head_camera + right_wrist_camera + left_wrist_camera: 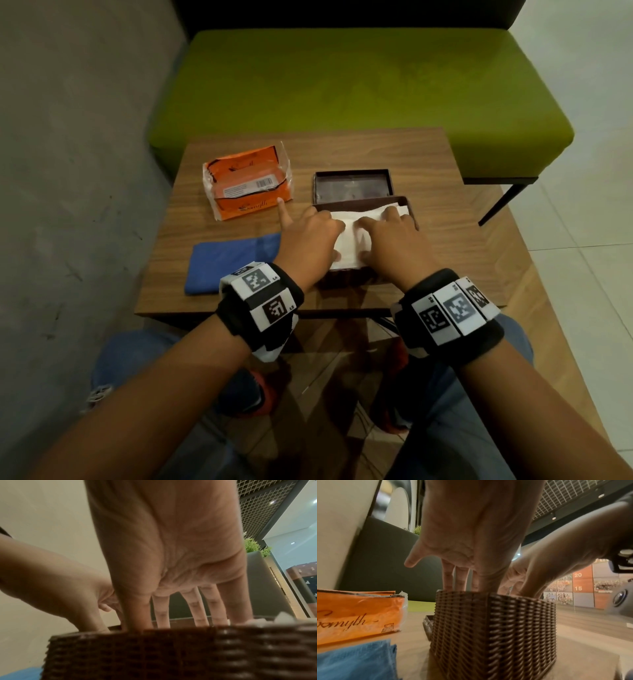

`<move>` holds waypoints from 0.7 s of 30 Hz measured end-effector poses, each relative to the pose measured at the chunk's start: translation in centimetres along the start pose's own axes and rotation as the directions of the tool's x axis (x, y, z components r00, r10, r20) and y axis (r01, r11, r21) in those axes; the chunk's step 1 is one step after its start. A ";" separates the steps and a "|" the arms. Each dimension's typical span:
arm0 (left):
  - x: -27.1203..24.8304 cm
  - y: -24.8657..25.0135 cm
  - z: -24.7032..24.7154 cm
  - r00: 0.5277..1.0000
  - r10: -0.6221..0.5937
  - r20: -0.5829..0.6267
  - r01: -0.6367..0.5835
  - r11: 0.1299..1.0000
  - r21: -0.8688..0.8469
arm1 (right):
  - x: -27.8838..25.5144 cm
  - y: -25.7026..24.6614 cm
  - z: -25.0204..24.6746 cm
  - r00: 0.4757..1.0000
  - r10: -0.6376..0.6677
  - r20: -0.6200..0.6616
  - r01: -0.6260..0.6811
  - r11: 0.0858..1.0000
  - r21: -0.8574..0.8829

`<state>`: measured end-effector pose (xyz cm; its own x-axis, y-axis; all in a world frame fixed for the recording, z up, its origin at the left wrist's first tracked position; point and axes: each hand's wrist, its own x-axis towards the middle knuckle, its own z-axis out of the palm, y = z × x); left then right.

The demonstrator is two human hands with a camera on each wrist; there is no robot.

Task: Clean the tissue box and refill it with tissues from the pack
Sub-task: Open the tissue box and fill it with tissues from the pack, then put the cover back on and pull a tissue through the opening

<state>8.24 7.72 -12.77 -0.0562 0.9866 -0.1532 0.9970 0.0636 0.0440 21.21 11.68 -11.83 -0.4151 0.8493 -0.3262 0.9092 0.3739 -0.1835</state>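
The tissue box stands open on the counter, its lid lying just behind it. A white stack of tissues sits inside.

Grip state: the left hand and right hand both press down on the stack with straight fingers; neither is closed around anything.

Handling, as a judgement: the tissues are light, soft and easily creased or torn, so press flat with spread fingers, working toward the corners. The woven box looks stiff and light; steady it by its side walls.

The orange pack and blue cloth lie to the left.
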 end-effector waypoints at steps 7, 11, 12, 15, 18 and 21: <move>2.2 0.1 1.0 0.999 0.020 0.039 -0.021 0.999 0.028 | 2.2 0.5 0.6 0.997 0.029 0.067 -0.034 0.996 0.078; 3.6 -1.1 0.8 0.997 0.033 -0.077 -0.050 0.972 -0.229 | 2.7 1.1 0.1 0.999 0.028 0.037 -0.032 0.992 0.123; 3.9 -1.7 0.5 0.986 -0.021 -0.166 -0.055 0.897 -0.439 | 2.4 1.2 0.1 1.000 0.025 0.011 -0.026 0.990 0.136; 5.2 -4.1 -0.2 0.892 -0.304 -0.335 -0.073 0.634 -0.770 | 0.5 1.4 0.1 0.995 -0.007 -0.097 0.026 0.981 0.195; 6.5 -6.1 0.6 0.977 -0.200 -0.069 0.089 0.686 -0.722 | -1.1 1.4 0.7 0.990 -0.130 -0.055 0.137 0.980 0.142; 7.1 -6.6 1.2 0.992 0.025 0.126 0.039 0.878 -0.477 | -1.2 1.7 1.5 0.985 -0.166 0.055 0.168 0.985 -0.026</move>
<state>1.32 14.16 -15.32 -0.0245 0.9612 -0.2748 0.8478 0.1656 0.5038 23.21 10.75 -13.10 -0.5617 0.7535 -0.3418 0.8272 0.5205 -0.2119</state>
